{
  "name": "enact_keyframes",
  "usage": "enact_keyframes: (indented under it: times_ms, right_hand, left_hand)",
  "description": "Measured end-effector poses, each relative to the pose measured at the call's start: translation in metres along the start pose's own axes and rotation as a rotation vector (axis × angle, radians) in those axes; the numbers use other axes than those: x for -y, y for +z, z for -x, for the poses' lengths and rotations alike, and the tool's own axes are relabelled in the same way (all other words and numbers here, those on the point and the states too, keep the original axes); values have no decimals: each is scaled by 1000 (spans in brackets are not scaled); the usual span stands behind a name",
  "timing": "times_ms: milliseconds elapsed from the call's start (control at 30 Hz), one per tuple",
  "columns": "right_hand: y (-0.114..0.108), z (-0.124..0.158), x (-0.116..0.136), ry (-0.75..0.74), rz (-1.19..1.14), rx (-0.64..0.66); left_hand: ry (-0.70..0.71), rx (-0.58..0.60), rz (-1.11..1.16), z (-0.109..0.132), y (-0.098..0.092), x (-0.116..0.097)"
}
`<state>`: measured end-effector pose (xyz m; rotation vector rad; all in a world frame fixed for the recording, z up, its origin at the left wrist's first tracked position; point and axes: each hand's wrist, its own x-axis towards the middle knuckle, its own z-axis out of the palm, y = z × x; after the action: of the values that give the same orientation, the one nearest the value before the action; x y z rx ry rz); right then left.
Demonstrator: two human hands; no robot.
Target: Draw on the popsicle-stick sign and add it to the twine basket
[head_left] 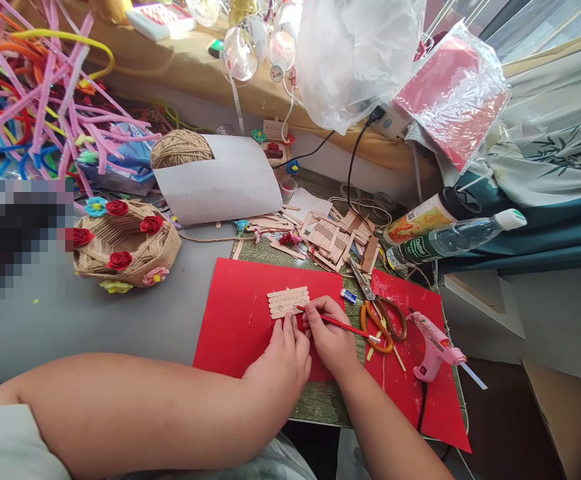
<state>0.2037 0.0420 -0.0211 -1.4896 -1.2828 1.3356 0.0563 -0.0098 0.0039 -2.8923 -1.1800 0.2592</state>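
A small panel of craft sticks (pixel 289 303) laid side by side rests on a red sheet (pixel 230 300), with small pencil-like marks on it. My right hand (pixel 331 337) is closed around a red pencil (pixel 340 323), its tip touching the panel's right part. From below, my left hand (pixel 283 357) reaches to the panel's lower edge; its fingers are stretched out and their tips touch it. Just right of my right hand lie scissors (pixel 383 312) with orange-brown handles and a small blue-and-white eraser (pixel 349 296).
A pink glue gun (pixel 438 350) lies on a second red sheet (pixel 445 413) at the right. Behind are loose craft sticks (pixel 325 237), a plastic bottle (pixel 450 239) and a twine ball (pixel 181 148). A twine basket with flowers (pixel 135 230) stands left, near pipe cleaners (pixel 45 87).
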Motion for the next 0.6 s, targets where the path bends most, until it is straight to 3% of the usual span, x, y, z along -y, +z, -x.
enact_keyframes:
  times_ms: [600]
  right_hand:
    - [-2,-1,1,56,-99,-17]
  left_hand:
    - [4,-20,14,0,-1,2]
